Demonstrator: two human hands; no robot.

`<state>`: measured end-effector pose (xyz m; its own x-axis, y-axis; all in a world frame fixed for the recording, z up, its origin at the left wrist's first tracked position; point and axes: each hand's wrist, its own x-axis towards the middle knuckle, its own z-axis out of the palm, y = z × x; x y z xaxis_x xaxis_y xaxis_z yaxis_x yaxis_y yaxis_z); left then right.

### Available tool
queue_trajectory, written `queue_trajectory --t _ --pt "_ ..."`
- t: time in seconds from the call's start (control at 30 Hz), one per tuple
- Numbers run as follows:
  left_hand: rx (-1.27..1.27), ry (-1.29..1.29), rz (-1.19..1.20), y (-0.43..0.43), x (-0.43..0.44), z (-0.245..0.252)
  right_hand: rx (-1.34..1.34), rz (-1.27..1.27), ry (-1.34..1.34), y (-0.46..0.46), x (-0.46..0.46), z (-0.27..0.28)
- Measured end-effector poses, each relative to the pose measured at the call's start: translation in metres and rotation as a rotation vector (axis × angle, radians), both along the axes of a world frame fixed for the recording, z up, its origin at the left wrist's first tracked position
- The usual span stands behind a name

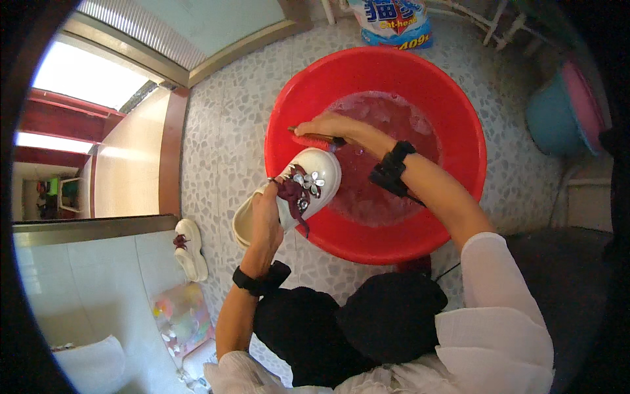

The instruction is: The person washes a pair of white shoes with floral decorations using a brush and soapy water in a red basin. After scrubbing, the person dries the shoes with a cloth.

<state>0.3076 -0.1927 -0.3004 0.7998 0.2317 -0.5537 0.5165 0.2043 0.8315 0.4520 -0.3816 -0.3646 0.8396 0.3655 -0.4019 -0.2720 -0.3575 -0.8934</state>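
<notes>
My left hand (pixel 266 215) grips a cream clog-style shoe (pixel 323 165) near its ankle opening, the toe reaching over the left rim of a red plastic basin (pixel 315 93). Dark maroon laces and silvery flower ornaments sit on the shoe's upper. In my right hand (pixel 329 125) is a scrub brush (pixel 315 142) with reddish bristles facing down. The bristles are at the side of the toe; whether they press on it I cannot tell. Soapy water (pixel 389 197) with patches of foam covers the basin's bottom.
The matching shoe (pixel 191 248) lies on the stone-patterned floor by the left wall. A detergent bag (pixel 393 24) stands behind the basin. Blue and pink basins (pixel 556 111) lean at the right. A colourful plastic bag (pixel 182 315) is at lower left, and a doorway opens at left.
</notes>
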Motion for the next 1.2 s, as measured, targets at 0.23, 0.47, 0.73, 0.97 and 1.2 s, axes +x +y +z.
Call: queue_trajectory --t 0.23,0.47,0.73,0.97,1.2 --pt "0.138 -0.120 -0.392 0.005 -0.008 0.022 -0.789 -0.235 -0.384 -0.071 -0.032 -0.076" --pt "0.368 -0.164 -0.597 0.006 -0.020 0.017 -0.283 -0.206 -0.081 -0.069 -0.067 -0.093" --pt "0.171 -0.110 -0.217 -0.013 -0.015 0.026 0.285 -0.209 -0.153 -0.038 -0.043 0.029" --pt "0.024 -0.081 -0.031 -0.019 -0.018 0.019 0.065 -0.534 -0.599 -0.004 -0.120 0.029" --pt "0.118 -0.143 -0.102 -0.018 -0.020 0.016 0.023 -0.132 -0.049 -0.003 -0.019 0.046"
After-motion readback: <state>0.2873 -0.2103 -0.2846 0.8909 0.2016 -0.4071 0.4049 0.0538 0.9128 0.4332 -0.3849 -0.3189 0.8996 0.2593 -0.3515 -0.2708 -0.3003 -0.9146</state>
